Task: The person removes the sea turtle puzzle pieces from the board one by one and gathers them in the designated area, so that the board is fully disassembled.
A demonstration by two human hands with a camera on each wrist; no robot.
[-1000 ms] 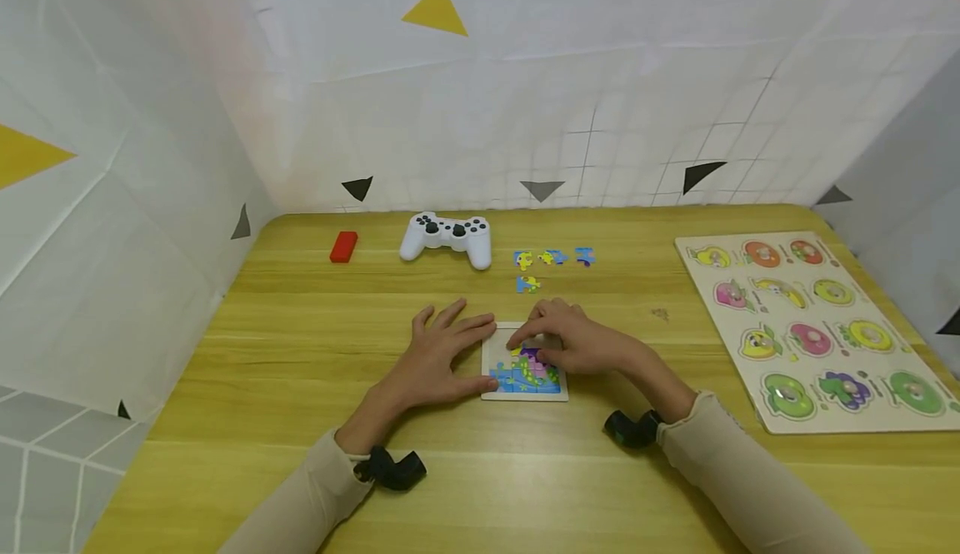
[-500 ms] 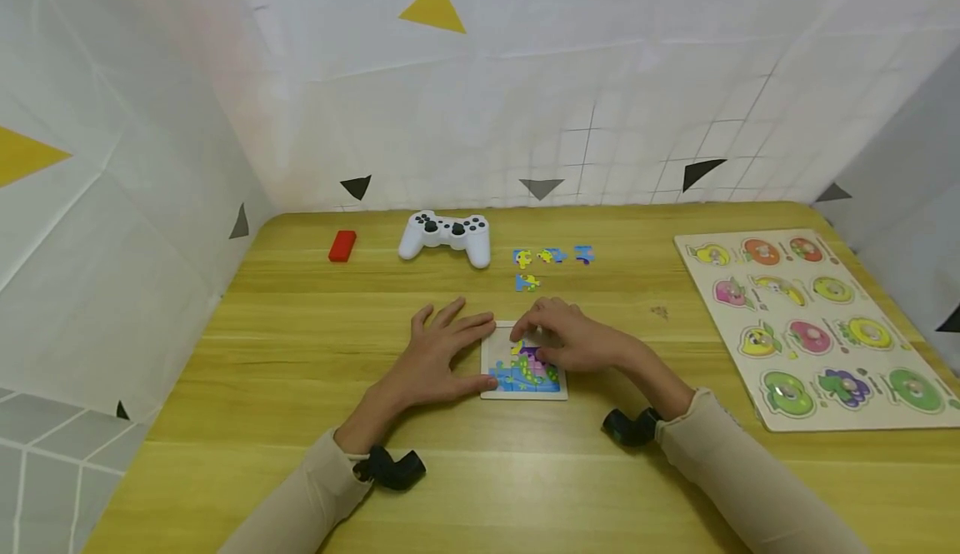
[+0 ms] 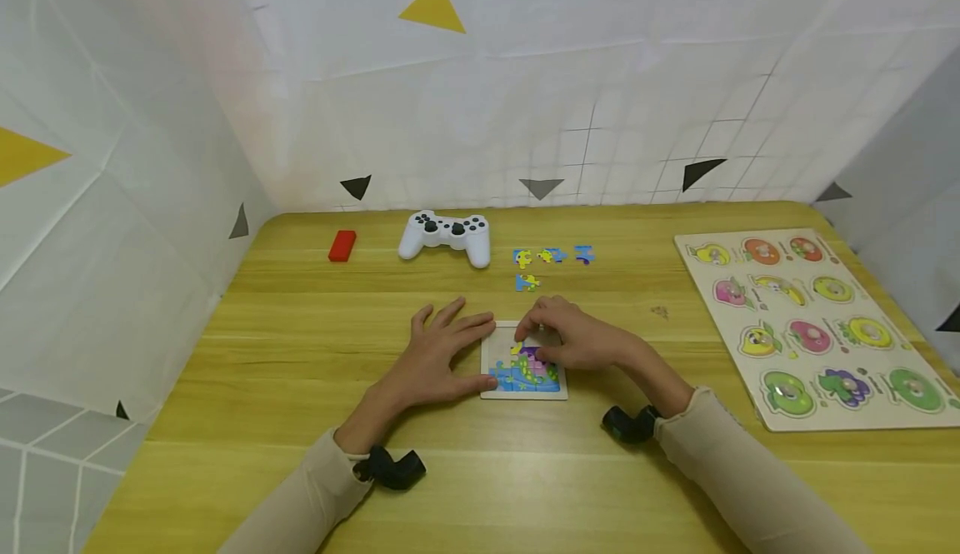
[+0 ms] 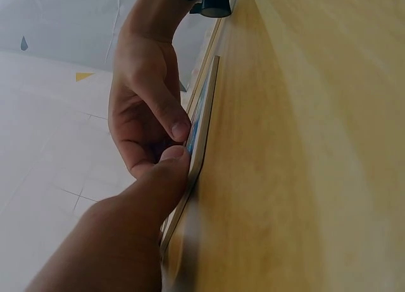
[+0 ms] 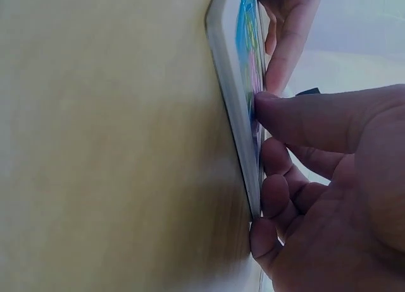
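Note:
A small square jigsaw puzzle in a white frame (image 3: 523, 396) lies on the wooden table, its lower part filled with joined blue, green and pink pieces. Spread fingers of my left hand (image 3: 435, 358) rest along the frame's left side, thumb at the lower-left corner. Over the upper right of the puzzle, my right hand (image 3: 573, 336) has thumb and index finger curled around a purple puzzle piece (image 3: 528, 352). In the right wrist view the right thumb (image 5: 304, 118) touches the picture surface, while other fingertips sit at the frame's edge. The right hand hides the frame's upper-right area.
Several loose puzzle pieces (image 3: 527, 282) lie beyond the frame. Farther back are a white game controller (image 3: 446, 237) and a red block (image 3: 342, 246). A fruit puzzle board (image 3: 813, 333) lies at the right. White cloth walls (image 3: 465, 121) stand around the table.
My right index fingertip has shifted slightly right and away from me, showing more of the yellow beside the purple piece. The left hand stays in place.

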